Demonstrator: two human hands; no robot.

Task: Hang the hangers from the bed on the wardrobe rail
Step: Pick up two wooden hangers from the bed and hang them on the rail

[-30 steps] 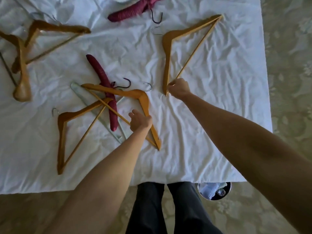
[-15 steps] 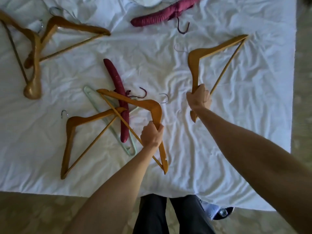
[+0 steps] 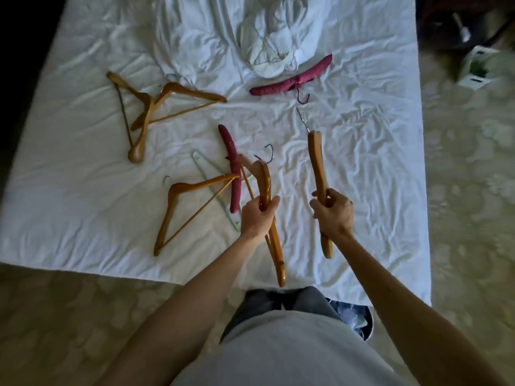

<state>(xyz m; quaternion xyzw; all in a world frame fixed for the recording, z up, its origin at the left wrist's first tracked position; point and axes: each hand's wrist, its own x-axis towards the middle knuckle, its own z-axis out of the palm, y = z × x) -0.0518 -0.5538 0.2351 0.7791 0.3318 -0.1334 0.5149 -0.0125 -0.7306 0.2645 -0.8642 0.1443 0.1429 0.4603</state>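
Observation:
My left hand (image 3: 257, 215) grips a wooden hanger (image 3: 266, 182) lifted edge-on above the bed (image 3: 362, 190). My right hand (image 3: 333, 214) grips a second wooden hanger (image 3: 316, 160), also raised edge-on, with its metal hook pointing away. On the sheet lie a wooden hanger (image 3: 192, 204) at the near left, a maroon padded hanger (image 3: 232, 165) over a pale green hanger (image 3: 203, 169), two crossed wooden hangers (image 3: 156, 107) at the far left, and another maroon padded hanger (image 3: 292, 79) further back. No wardrobe rail is in view.
A bunched white duvet (image 3: 264, 45) lies at the head of the bed. Patterned carpet (image 3: 468, 218) runs along the right and near sides. A small bin (image 3: 354, 319) stands by my feet at the right. Dark items and a white box (image 3: 478, 65) sit at the upper right.
Both hands have lifted their wooden hangers off the sheet and turned them edge-on, drawing them toward me. The view has pulled back, showing more of the bed.

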